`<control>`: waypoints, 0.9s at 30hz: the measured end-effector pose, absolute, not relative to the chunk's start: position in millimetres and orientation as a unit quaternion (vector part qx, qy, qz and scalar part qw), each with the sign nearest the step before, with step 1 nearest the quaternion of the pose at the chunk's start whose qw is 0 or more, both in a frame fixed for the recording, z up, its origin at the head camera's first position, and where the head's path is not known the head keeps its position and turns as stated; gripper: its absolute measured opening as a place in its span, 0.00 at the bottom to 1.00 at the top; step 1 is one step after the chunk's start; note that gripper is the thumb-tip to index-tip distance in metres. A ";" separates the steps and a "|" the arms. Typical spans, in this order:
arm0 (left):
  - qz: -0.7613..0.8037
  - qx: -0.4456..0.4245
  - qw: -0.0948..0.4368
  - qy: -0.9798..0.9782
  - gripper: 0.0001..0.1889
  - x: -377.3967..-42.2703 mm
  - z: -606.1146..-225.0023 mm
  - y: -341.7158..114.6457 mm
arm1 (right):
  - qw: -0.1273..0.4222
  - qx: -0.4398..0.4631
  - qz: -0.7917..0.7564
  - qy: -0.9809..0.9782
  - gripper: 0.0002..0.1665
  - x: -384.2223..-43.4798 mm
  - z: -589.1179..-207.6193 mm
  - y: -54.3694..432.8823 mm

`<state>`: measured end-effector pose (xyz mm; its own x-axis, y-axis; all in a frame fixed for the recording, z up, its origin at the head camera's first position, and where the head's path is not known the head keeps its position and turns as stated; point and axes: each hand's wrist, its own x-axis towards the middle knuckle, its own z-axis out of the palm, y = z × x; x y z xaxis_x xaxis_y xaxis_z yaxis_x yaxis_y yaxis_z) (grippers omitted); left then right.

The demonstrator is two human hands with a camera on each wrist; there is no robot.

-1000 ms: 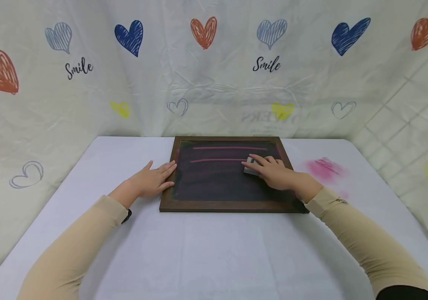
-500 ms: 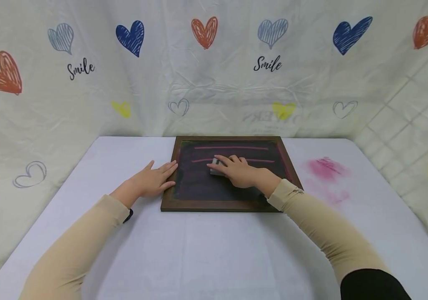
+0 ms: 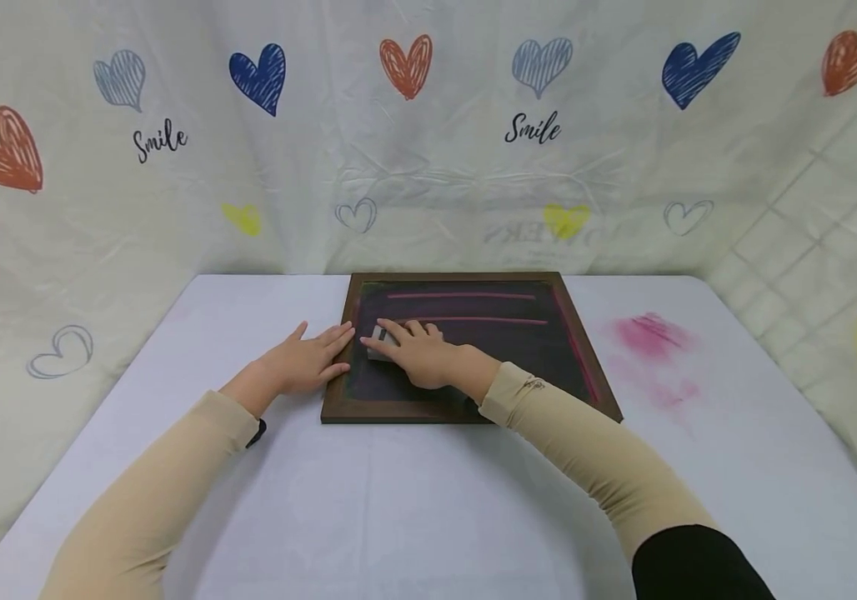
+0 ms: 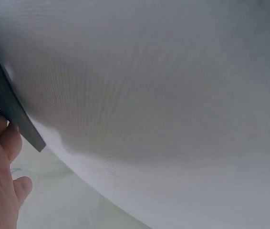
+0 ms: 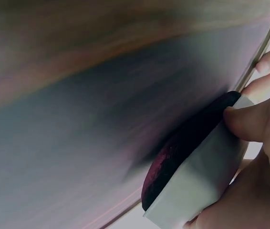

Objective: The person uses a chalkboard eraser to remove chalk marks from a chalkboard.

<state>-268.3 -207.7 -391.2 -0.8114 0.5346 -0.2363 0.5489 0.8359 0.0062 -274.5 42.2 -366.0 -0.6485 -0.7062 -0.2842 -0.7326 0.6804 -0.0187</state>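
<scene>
A chalkboard in a brown wooden frame (image 3: pixel 458 277) lies on the table. Across its upper half run two pink chalk lines, an upper one (image 3: pixel 466 295) and a lower one (image 3: pixel 488 320). My left hand (image 3: pixel 303 363) rests with spread, straight fingers on the left side of the frame, also visible in the left wrist view. Near the board's left side, my right hand (image 3: pixel 428 358) grips a blackboard eraser (image 5: pixel 197 171). Its pale back faces the palm, and its dark felt, dusted pink, is against the board. Fingers partly cover the eraser in the head view.
Pink chalk smudges (image 3: pixel 654 337) mark the white tablecloth (image 3: pixel 413 508) right of the board. A pink streak (image 3: pixel 582 358) runs down the board's right margin. Behind the table hangs a pale curtain (image 3: pixel 458 142) printed with hearts.
My right hand has swept the eraser leftward across the board, from its right part to near the left frame, just below the lower pink line. The left hand has stayed put.
</scene>
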 end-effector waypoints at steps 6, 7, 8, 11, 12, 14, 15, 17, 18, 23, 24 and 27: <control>-0.031 0.284 0.115 0.951 0.37 -267.7 -391.7 -207.4 | 0.131 -0.403 0.052 0.904 0.46 -273.9 -365.1 48.7; -0.029 0.284 0.117 0.951 0.37 -267.4 -391.1 -206.8 | 0.133 -0.404 0.050 0.904 0.46 -274.6 -365.3 53.0; -0.026 0.285 0.117 0.951 0.37 -267.0 -390.4 -206.4 | 0.134 -0.404 0.051 0.903 0.46 -275.9 -365.8 58.0; -0.023 0.288 0.117 0.950 0.37 -265.9 -387.7 -205.7 | 0.135 -0.397 0.049 0.906 0.45 -280.2 -366.4 75.7; -0.022 0.287 0.117 0.950 0.37 -265.6 -386.5 -205.7 | 0.133 -0.394 0.046 0.908 0.45 -281.6 -366.0 82.5; -0.022 0.288 0.115 0.951 0.37 -264.8 -385.4 -206.1 | 0.131 -0.385 0.040 0.913 0.43 -283.6 -365.5 96.7; -0.024 0.289 0.114 0.950 0.37 -264.5 -385.1 -206.2 | 0.128 -0.381 0.035 0.915 0.43 -284.0 -365.1 104.4; -0.023 0.289 0.113 0.950 0.37 -264.3 -384.8 -206.4 | 0.124 -0.373 0.025 0.919 0.42 -284.4 -364.2 120.0; -0.023 0.289 0.113 0.950 0.37 -264.4 -384.9 -206.4 | 0.125 -0.369 0.021 0.921 0.42 -284.2 -363.6 127.9; -0.021 0.288 0.114 0.950 0.37 -264.7 -386.1 -206.8 | 0.119 -0.355 0.011 0.927 0.42 -281.8 -362.9 165.9; -0.021 0.288 0.114 0.950 0.37 -264.9 -386.6 -207.1 | 0.116 -0.352 0.010 0.929 0.42 -281.4 -363.3 173.5; -0.021 0.289 0.113 0.950 0.37 -265.4 -387.9 -207.8 | 0.108 -0.342 0.005 0.933 0.42 -279.7 -363.0 193.7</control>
